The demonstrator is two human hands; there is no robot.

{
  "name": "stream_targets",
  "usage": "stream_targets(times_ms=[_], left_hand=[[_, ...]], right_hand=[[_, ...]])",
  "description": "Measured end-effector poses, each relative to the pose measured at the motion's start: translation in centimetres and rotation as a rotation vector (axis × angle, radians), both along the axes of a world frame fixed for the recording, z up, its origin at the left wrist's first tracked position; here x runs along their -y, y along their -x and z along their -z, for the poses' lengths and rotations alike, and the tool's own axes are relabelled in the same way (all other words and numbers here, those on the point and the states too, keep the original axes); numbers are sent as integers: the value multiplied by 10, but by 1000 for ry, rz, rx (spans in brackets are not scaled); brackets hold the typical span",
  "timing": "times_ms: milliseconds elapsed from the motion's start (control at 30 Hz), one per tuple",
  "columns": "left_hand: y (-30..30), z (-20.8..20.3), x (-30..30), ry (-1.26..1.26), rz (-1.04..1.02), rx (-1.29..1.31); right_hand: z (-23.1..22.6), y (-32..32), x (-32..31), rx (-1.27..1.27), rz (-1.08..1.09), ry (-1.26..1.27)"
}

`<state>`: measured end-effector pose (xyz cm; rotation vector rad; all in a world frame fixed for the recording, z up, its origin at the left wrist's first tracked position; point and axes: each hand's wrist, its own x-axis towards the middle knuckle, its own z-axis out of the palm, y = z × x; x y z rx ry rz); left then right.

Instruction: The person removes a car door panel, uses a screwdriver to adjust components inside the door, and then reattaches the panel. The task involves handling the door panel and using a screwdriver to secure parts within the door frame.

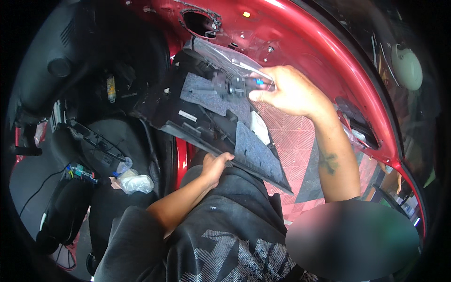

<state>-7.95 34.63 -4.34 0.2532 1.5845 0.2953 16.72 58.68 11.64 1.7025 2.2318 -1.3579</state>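
A black car door panel [213, 124] is tilted between my body and the red door, its inner side with grey-blue felt pads [256, 145] facing up. My left hand [217, 168] grips the panel's near edge, fingers wrapped under it. Over the panel's far part, my right hand [284, 89] is closed on a small black plastic part with a blue spot [258, 82], blurred; its exact kind cannot be made out. A clear plastic sheet [225, 54] lies between the panel and the door, its edge running up to my right fingers.
The red car door [305, 40] curves round the far and right sides, with a round speaker opening [199, 22]. On the left is the car's dark interior, with a seat [110, 136] bearing a crumpled clear plastic bag [135, 181]. Red patterned floor [296, 150] shows beyond the panel.
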Motion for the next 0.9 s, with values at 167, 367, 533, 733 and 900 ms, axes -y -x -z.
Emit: stream_targets(times_ms=[167, 367, 533, 733, 900], left_hand=[[61, -116, -33, 42, -70, 238], [86, -211, -39, 119, -94, 291], [87, -224, -43, 190, -136, 427], [51, -243, -55, 202, -154, 496], [20, -258, -64, 114, -120, 415]], right_hand=[[-27, -5, 27, -51, -105, -20], [-37, -8, 77, -11, -14, -88], [-44, -12, 98, -32, 6, -233], [-53, -14, 83, -19, -34, -76], [-31, -24, 77, -237, -118, -91]])
